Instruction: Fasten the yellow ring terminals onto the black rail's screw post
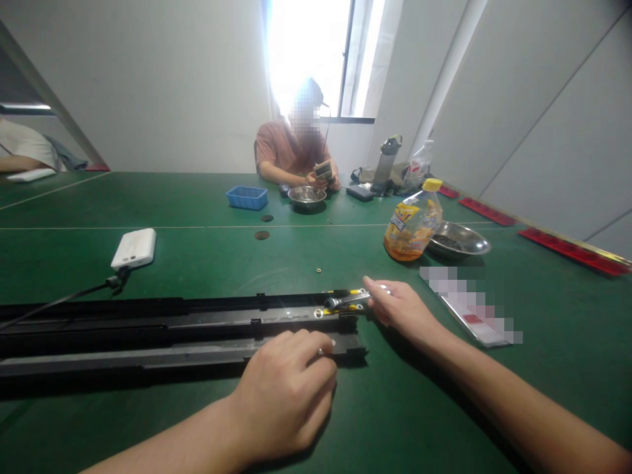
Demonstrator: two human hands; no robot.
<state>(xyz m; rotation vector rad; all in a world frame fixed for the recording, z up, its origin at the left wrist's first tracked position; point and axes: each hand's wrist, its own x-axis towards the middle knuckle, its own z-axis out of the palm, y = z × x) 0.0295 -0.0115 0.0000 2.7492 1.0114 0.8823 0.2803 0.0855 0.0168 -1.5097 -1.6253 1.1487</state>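
My right hand [401, 306] grips a metal wrench [348, 301] by its near end. The wrench's dark head lies over the right end of a long black channel-shaped part [217, 316], near a small nut [318, 314] and yellow-sleeved terminals [356, 307]. My left hand [291, 388] is closed at the front edge of a second long black part [197, 351]. Its thumb and forefinger are pinched together by a tiny shiny spot; what they hold, if anything, is too small to name. Beyond the parts lies a loose brass-coloured nut [318, 270].
A white power bank [134, 248] with a black cable sits at left. To the right are a yellow-capped bottle [412, 224], a steel bowl [461, 240] and a flat phone-like slab [469, 313]. Across the table, a person [291, 151] sits behind a blue basket [247, 199] and another bowl [307, 199].
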